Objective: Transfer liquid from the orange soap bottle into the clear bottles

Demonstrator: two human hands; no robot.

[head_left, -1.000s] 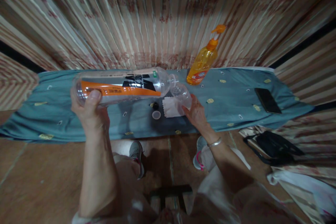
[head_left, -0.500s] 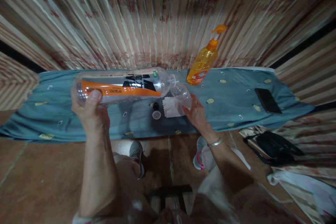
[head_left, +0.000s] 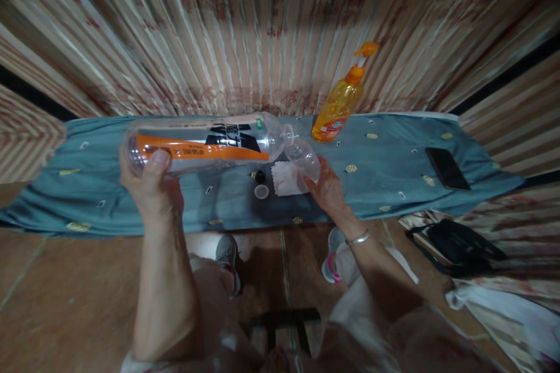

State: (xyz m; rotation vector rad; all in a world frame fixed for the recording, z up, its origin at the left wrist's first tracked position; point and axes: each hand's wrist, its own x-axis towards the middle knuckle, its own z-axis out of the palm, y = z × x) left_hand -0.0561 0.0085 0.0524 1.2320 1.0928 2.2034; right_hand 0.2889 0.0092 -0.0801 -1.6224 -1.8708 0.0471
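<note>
Head view: left hand (head_left: 151, 186) fingers grip big bottle (head_left: 205, 143) sideways; right hand (head_left: 327, 189) fingers clasp small bottle (head_left: 304, 157).

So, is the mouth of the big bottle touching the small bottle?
Cannot tell. In the head view the big bottle mouth meets the small bottle opening with no visible gap, but both are clear plastic and blurred.

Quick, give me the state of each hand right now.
Left hand: closed around the large clear bottle, held sideways.
Right hand: closed on the small clear bottle.

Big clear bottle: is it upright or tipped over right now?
Tipped. The left hand holds the big bottle nearly level, mouth against the small bottle.
</note>
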